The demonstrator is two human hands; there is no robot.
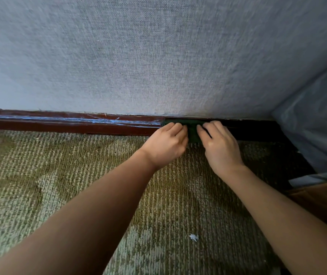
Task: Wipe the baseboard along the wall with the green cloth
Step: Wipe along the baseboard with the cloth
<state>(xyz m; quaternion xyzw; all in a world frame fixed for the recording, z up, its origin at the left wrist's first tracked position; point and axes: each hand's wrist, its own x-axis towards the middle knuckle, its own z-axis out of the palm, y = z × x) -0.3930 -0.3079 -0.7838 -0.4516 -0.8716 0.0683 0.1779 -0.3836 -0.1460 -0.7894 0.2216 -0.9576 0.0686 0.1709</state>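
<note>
Green cloth (193,129), dark and folded, is pressed flat against the reddish-brown wooden baseboard (69,124), its upper edge running along the top of the board and its lower end hanging down to the carpet (59,185). Both of the person's hands are on it, side by side, with a strip of cloth showing between them. The left hand (165,144) has its fingers curled tight, knuckles up, tips tucked onto the cloth. The right hand (221,147) has its fingers bent over the cloth's upper edge and bearing on it. Whether either thumb is under the fabric I can't tell.

Left of the cloth, pale blue-white streaks (103,121) cross the face of the baseboard. Right of it, the board lies in deep shadow. Above the baseboard rises a grey woven-textured wall (158,56). Below it the olive looped carpet holds a small white scrap (194,237), well away from the board. At the board's right end, pale blue fabric (317,126) drapes down.
</note>
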